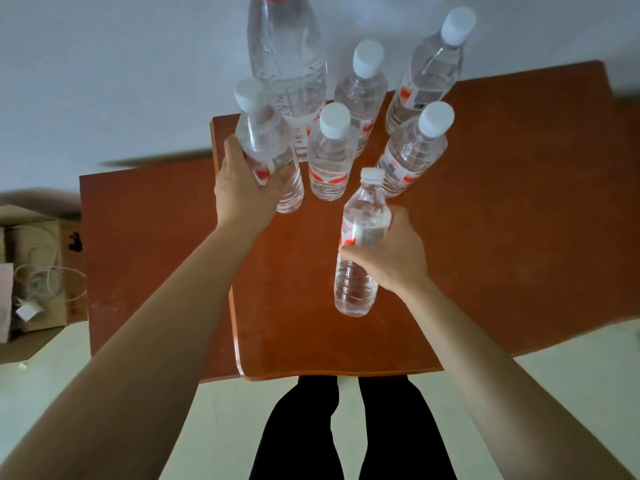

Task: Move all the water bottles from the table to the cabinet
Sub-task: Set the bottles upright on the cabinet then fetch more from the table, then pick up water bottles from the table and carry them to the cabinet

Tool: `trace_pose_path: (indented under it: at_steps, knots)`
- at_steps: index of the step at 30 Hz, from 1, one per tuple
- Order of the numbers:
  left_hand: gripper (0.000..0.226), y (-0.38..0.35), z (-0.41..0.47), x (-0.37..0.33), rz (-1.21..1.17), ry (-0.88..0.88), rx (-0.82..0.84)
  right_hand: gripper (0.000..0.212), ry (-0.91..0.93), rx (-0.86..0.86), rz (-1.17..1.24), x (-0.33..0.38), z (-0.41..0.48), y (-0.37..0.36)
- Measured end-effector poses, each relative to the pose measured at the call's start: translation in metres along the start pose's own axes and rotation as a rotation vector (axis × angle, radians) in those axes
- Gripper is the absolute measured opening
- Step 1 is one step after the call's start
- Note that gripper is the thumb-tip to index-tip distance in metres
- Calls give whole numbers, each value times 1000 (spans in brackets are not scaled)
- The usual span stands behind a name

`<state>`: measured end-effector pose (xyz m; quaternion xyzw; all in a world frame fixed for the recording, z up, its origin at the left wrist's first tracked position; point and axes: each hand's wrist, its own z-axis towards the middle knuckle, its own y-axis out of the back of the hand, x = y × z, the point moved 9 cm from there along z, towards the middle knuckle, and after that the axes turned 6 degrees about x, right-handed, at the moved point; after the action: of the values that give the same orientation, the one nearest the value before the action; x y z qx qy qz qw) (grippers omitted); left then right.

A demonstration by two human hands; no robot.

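**Two bottles gripped, none yet moved**

The clear plastic water bottle with a white cap and red label [258,133] near the far left corner of the reddish-brown wooden table [502,237] is clenched round its middle by the left hand [242,188]. A second, like bottle [365,216] sits nearer the front edge, and the right hand [391,258] wraps its waist. Both stand about upright, long axis vertical, caps pointing up. Whether either base has left the tabletop, I cannot tell.

Five more wait along the far edge: a large clear bottle with a red cap [287,57] and four small white-capped ones [332,150] [363,95] [412,150] [429,71], all upright.

The cabinet is out of view. With seven bottles at the table, I judge the job barely begun, several trips remaining.

An open cardboard box [31,271] of cables sits on the floor past the left edge.
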<state>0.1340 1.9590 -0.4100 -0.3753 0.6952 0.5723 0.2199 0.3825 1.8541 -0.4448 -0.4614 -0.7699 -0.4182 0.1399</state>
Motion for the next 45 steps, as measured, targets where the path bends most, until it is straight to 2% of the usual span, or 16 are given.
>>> trace_pose_path:
  at_steps: [4, 7, 12, 15, 19, 22, 25, 27, 31, 36, 40, 43, 45]
  knots:
    - [63, 6, 4, 6, -3, 19, -8, 84, 402, -195, 22, 37, -32, 22]
    - [65, 6, 0, 3, 11, 4, 9, 83, 561, -318, -39, 55, -37, 28]
    - [76, -8, -26, -1, 59, -95, 49, 82, 487, -263, 91, 42, -6, 23]
    - [76, -8, -34, 10, 1, -48, 20, 77, 418, -199, 144, 28, 4, 14]
    - [80, -11, -32, 12, 0, -55, 24, 79, 423, -217, 135, 20, 3, 8]
    - [78, -17, -37, 22, 18, -16, 23, 86, 437, -183, 35, 18, -1, 4]
    - [73, -25, -64, 42, 141, 94, 40, 98, 427, -179, -114, 7, -18, 1]
    - [69, -26, -92, 53, 191, 142, 11, 93, 460, -211, -179, -4, -32, 5]
    - [59, -18, -141, 42, 326, 73, -47, 83, 577, -286, -258, -1, -58, 25]
    - [64, 46, -167, -40, 496, -75, -235, 74, 852, -438, -321, 81, -100, 69]
    - [62, 156, -213, -116, 559, -112, -494, 71, 1084, -378, -332, 189, -153, 85]
    - [63, 264, -283, -160, 609, -92, -741, 68, 1383, -319, -329, 294, -238, 83]
    - [62, 310, -319, -175, 696, -76, -839, 66, 1501, -322, -328, 339, -280, 81]
